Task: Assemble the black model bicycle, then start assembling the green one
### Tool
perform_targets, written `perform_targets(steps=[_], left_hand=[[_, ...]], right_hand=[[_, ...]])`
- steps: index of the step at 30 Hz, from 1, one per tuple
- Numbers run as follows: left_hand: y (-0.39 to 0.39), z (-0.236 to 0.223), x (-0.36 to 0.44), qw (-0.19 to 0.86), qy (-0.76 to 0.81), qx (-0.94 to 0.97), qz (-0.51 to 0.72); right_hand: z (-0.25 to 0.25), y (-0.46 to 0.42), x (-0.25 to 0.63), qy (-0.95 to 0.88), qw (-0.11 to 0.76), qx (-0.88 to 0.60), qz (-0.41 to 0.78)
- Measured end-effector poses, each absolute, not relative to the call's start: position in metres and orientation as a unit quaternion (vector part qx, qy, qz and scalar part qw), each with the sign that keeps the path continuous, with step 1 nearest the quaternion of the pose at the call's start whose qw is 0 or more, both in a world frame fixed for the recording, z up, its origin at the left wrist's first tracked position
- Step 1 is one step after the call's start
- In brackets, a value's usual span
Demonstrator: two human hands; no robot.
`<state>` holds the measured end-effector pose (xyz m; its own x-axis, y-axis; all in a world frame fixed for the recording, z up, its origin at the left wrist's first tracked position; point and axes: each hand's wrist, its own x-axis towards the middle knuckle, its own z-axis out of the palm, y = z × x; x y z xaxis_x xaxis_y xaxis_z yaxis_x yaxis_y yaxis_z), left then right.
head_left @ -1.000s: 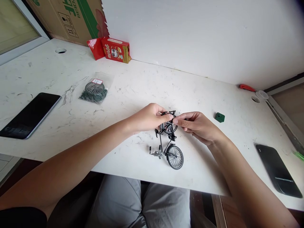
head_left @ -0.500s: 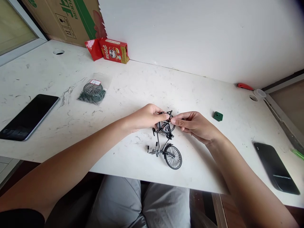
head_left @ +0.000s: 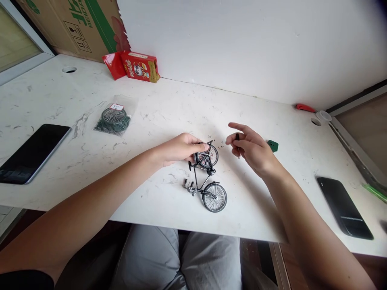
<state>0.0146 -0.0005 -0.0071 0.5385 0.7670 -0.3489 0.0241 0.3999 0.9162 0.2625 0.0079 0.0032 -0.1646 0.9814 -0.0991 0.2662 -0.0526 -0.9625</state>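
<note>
A black miniature bicycle [head_left: 197, 177] lies on its side on the white table, its front wheel [head_left: 215, 197] toward me and its rear wheel [head_left: 212, 156] farther off. My left hand [head_left: 185, 148] pinches the bicycle by the rear wheel and rack, thumb on top. To the right of it and apart from the bicycle, my right hand [head_left: 249, 147] is raised with the index finger stretched out. Its other fingers and thumb are closed on a small black-handled screwdriver [head_left: 237, 137], mostly hidden. Several tiny dark screws or bits [head_left: 222, 146] lie on the table between my hands.
A clear bag [head_left: 114, 117] holds wheels and dark green parts. Phones lie left [head_left: 34, 151] and right [head_left: 344, 207]. A green block [head_left: 273, 145] sits beyond my right wrist. At the back stand a red box [head_left: 140, 67] and a carton [head_left: 87, 30]; a red cutter [head_left: 306, 107] lies back right.
My right hand has come off the rear wheel hub, moving up and right, and its index finger is now extended. My left hand still grips the bicycle. The whole view has shifted slightly.
</note>
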Motion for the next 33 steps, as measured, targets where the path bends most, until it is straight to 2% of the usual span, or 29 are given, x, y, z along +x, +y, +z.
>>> perform_targets(steps=[6, 12, 17, 20, 24, 30, 33], left_hand=[[0.002, -0.015, 0.015, 0.731, 0.418, 0.466, 0.272], [0.005, -0.025, 0.018, 0.719, 0.442, 0.434, 0.316], [0.005, -0.026, 0.019, 0.717, 0.441, 0.436, 0.318], [0.005, -0.027, 0.018, 0.715, 0.434, 0.446, 0.318], [0.006, -0.029, 0.018, 0.714, 0.43, 0.45, 0.32], [0.005, -0.028, 0.019, 0.717, 0.43, 0.448, 0.317], [0.005, -0.027, 0.019, 0.713, 0.433, 0.451, 0.318]], right_hand=[[0.0, 0.003, 0.255, -0.667, 0.459, -0.434, 0.394], [-0.003, 0.002, 0.251, -0.669, 0.49, -0.447, 0.336], [-0.008, -0.004, 0.245, -0.629, 0.519, -0.434, 0.383], [-0.008, -0.012, 0.238, -0.621, 0.505, -0.438, 0.411], [-0.011, -0.016, 0.235, -0.64, 0.492, -0.426, 0.409], [-0.013, -0.015, 0.234, -0.625, 0.521, -0.423, 0.399], [-0.014, -0.017, 0.232, -0.627, 0.501, -0.434, 0.409]])
